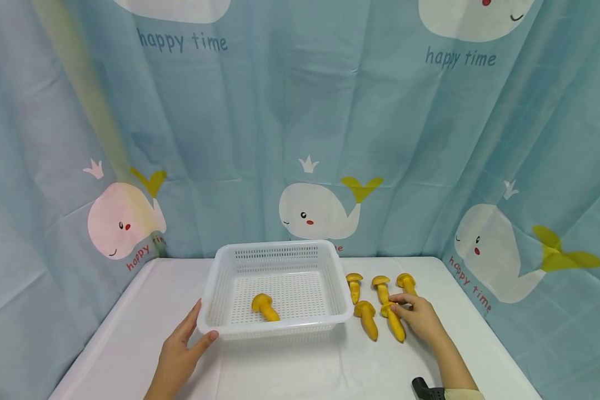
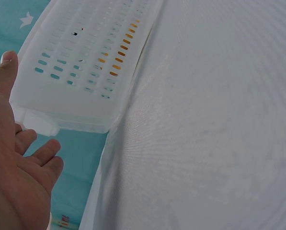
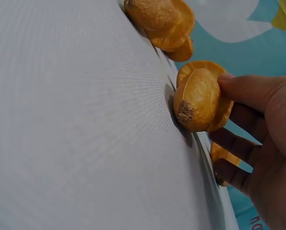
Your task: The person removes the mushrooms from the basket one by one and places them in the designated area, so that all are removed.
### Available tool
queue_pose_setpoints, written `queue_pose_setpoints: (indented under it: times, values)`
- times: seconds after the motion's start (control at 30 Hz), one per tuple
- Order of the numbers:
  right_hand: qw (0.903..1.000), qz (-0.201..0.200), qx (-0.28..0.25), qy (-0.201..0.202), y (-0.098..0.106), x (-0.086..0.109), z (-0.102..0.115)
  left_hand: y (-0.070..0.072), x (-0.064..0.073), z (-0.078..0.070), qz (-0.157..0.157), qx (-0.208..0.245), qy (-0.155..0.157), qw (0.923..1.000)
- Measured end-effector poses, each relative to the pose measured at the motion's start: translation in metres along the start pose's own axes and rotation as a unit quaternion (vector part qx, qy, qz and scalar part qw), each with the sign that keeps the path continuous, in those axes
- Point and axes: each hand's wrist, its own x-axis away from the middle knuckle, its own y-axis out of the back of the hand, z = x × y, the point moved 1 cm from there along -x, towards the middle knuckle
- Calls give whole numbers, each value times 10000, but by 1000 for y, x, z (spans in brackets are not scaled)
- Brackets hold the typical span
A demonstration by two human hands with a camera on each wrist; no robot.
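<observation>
A white perforated plastic basket [image 1: 285, 328] stands on the table, with one yellow mushroom [image 1: 265, 306] lying in it. My left hand [image 1: 180, 347] rests at the basket's front left corner, fingers along its side and thumb near the front rim. In the left wrist view the left hand [image 2: 23, 158] has its thumb beside the basket's end wall [image 2: 66, 96]. On the right, my right hand [image 1: 420, 316] pinches the cap of a yellow mushroom [image 1: 396, 326] that lies on the table. The right wrist view shows the thumb of the right hand [image 3: 262, 129] against that mushroom's cap [image 3: 200, 98].
Several other yellow mushrooms lie right of the basket, among them a near one [image 1: 367, 321] and a back one [image 1: 406, 281]. A white cloth covers the table [image 1: 280, 369]. Blue whale-print curtains [image 1: 260, 139] hang behind and at both sides.
</observation>
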Motion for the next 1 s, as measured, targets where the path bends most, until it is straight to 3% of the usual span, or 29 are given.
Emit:
queue_pose_setpoints:
  times: [0.37, 0.7, 1.0]
  values:
    - [9999, -92, -48, 137, 2, 0, -1, -1, -1, 2, -32, -66, 3, 10000]
    - [9997, -145, -120, -169, 10, 0, 9, -1, -1, 0, -52, 5, 44, 10000]
    - [9990, -315, -127, 275, 15, 4, 27, 0, 0, 1, -61, -89, 16, 9999]
